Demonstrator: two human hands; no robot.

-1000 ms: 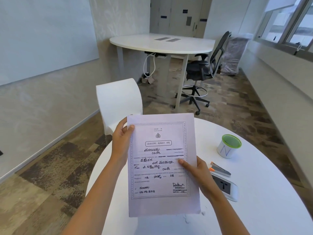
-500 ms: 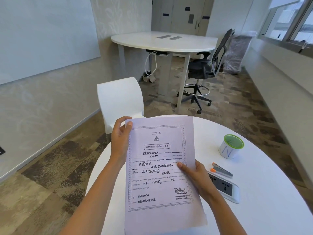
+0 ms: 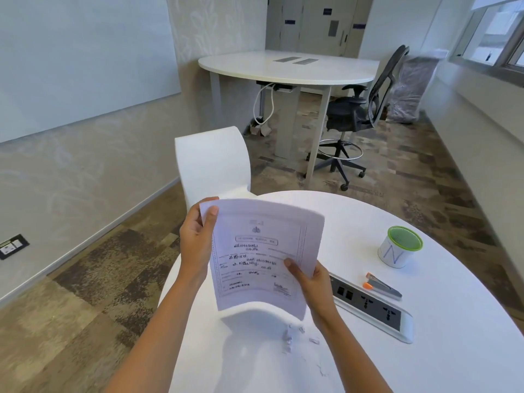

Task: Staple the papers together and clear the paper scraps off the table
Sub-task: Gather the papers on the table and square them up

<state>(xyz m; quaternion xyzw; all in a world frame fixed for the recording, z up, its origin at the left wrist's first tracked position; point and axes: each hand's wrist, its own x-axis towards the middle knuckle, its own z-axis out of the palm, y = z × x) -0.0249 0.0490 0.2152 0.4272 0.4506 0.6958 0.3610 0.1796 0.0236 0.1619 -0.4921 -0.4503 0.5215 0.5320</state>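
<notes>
Two hands hold the papers (image 3: 263,251) in the air over the near part of the table (image 3: 453,350), sheets bowed. The left hand (image 3: 195,239) has its grip closed on the top left corner, thumb on the printed face; the right hand (image 3: 312,282) has its grip pinching the lower right edge. To staple well, I judge the edges want squaring first, the left holding the corner while the right fetches the stapler (image 3: 382,287), lying beside the socket panel (image 3: 377,310). Paper scraps (image 3: 292,336) lie on the table just below the sheets. A green-rimmed cup (image 3: 399,251) stands farther right; a white chair (image 3: 212,163) and carpet (image 3: 113,265) lie beyond
</notes>
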